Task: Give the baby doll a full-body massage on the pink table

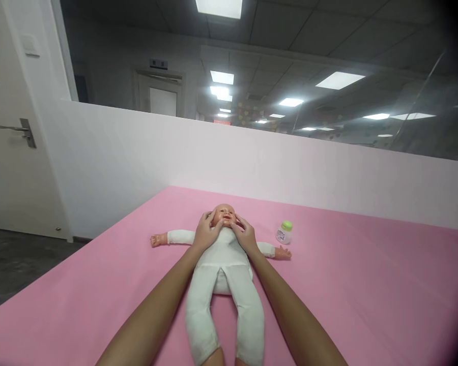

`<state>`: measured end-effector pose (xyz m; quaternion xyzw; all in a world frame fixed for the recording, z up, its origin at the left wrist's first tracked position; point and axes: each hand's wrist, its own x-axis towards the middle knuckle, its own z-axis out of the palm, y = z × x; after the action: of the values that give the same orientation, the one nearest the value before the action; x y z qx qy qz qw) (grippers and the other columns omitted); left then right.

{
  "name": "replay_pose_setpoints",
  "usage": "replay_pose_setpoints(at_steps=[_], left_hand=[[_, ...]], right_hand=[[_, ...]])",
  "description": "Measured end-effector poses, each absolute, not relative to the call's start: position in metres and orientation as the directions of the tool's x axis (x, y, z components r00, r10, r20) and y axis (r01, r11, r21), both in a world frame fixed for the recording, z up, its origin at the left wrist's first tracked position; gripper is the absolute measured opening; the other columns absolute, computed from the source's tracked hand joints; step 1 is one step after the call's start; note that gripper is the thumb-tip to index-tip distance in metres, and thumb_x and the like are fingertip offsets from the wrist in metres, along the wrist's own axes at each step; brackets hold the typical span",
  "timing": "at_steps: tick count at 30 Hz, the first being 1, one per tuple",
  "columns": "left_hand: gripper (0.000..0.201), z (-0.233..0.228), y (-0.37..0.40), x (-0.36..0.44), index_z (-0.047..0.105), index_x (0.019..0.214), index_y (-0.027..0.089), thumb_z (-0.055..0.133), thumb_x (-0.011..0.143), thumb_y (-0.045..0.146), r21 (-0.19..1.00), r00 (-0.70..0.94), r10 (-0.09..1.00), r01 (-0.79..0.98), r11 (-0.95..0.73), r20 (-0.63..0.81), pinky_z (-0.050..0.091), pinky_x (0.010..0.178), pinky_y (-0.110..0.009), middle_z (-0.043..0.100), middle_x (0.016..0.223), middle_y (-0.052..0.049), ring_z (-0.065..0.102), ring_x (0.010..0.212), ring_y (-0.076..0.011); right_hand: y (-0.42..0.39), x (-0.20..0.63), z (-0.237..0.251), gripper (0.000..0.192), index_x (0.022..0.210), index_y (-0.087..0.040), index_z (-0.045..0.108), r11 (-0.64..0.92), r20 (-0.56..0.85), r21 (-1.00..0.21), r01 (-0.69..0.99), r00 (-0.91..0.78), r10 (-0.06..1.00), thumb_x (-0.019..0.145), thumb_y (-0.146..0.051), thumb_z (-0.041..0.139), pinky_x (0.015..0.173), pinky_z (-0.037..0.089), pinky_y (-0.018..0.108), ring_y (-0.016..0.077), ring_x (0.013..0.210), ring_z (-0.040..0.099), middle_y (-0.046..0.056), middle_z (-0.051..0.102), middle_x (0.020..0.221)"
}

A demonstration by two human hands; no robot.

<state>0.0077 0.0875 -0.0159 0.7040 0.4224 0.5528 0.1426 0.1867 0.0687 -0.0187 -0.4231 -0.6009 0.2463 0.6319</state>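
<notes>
A baby doll (226, 248) in a white cloth suit lies on its back on a pink surface, arms spread to both sides and legs toward me. My left hand (207, 232) cups one side of its head, fingers curved along the cheek and thumb by the chin. On the other side, my right hand (246, 234) does the same, its thumb close to the jaw. Between them the doll's face stays visible. Both my forearms run along the doll's body, and the right one crosses in front of the doll's outstretched arm.
A small clear jar (284, 234) with a green lid stands beyond the doll's hand at right. The pink table cover (359, 284) meets a white low wall (252, 157) with glass above it. A door (15, 132) is at far left.
</notes>
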Motion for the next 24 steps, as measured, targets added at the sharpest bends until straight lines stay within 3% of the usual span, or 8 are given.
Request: replay_pose_setpoints(at_steps=[4,11,18,24], left_hand=[[0.048,-0.015,0.087,0.007,0.06,0.138,0.021,0.051,0.099,0.047,0.671,0.015,0.743,0.418,-0.612,0.669,0.05,0.103,-0.038,0.063,0.134,-0.011,0.058,0.125,-0.0242],[0.057,-0.01,0.079,0.007,0.06,0.138,0.023,0.067,0.089,0.051,0.693,0.025,0.757,0.384,-0.611,0.653,0.055,0.094,-0.036,0.064,0.138,-0.008,0.062,0.123,-0.0257],[0.049,-0.01,0.077,0.005,0.058,0.142,0.023,0.05,0.1,0.048,0.676,0.047,0.749,0.397,-0.621,0.661,0.052,0.103,-0.04,0.061,0.143,-0.009,0.06,0.128,-0.0265],[0.059,-0.009,0.075,0.006,0.059,0.141,0.023,0.065,0.09,0.052,0.692,0.053,0.766,0.391,-0.607,0.641,0.054,0.099,-0.039,0.064,0.139,-0.009,0.063,0.123,-0.0282]], right_hand=[[0.071,0.186,-0.018,0.053,0.126,-0.017,0.07,0.519,0.55,-0.833,0.194,0.176,0.816,0.087,-0.052,0.063,0.107,0.051,0.047,0.0317,0.127,0.062,0.012,0.068,0.132],[0.068,0.185,-0.017,0.057,0.125,-0.016,0.071,0.531,0.563,-0.823,0.201,0.164,0.81,0.08,-0.051,0.074,0.104,0.053,0.048,0.032,0.121,0.065,0.013,0.068,0.133],[0.07,0.187,-0.017,0.046,0.117,-0.02,0.075,0.534,0.568,-0.82,0.207,0.179,0.803,0.088,-0.053,0.063,0.114,0.045,0.05,0.03,0.129,0.061,0.01,0.069,0.131],[0.064,0.186,-0.014,0.053,0.124,-0.018,0.072,0.54,0.57,-0.817,0.201,0.144,0.809,0.082,-0.05,0.073,0.106,0.052,0.048,0.0313,0.123,0.064,0.011,0.068,0.133]])
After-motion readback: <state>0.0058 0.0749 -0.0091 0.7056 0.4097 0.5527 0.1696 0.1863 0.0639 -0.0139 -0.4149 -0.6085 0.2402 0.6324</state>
